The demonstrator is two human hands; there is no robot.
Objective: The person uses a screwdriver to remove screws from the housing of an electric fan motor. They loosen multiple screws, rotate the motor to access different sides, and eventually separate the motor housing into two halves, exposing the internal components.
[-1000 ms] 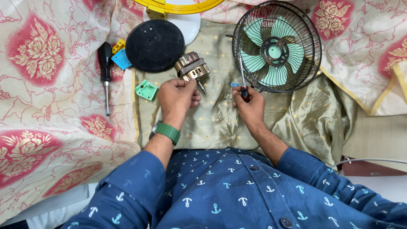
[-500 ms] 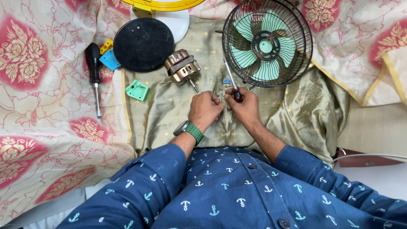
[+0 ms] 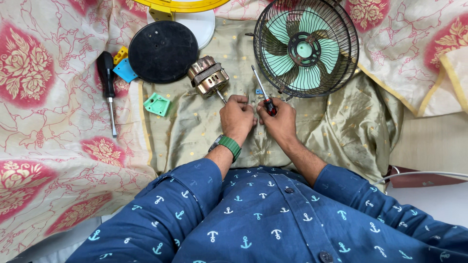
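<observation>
My right hand [image 3: 277, 118] grips a small screwdriver [image 3: 263, 96] with a red and black handle, its shaft pointing up and left toward the fan. My left hand [image 3: 236, 117] is curled beside it, knuckles touching the right hand; what its fingers pinch is hidden. Both rest on an olive gold-dotted cloth [image 3: 204, 131]. A copper fan motor [image 3: 208, 77] with its shaft lies just above the left hand. A black wire fan cage with green blades [image 3: 306, 47] lies above the right hand. A tiny blue part [image 3: 259, 91] sits near the screwdriver shaft.
A black round disc [image 3: 163, 51] lies at upper left over a white base [image 3: 202, 22] and yellow ring [image 3: 187, 5]. A large black-handled screwdriver [image 3: 107, 83], blue and yellow pieces [image 3: 125, 68] and a green plastic bracket [image 3: 157, 104] lie left. Floral cloth [image 3: 48, 122] covers the surroundings.
My left hand moved right from near the motor shaft to meet my right hand. The right hand kept the small screwdriver and shifted slightly left.
</observation>
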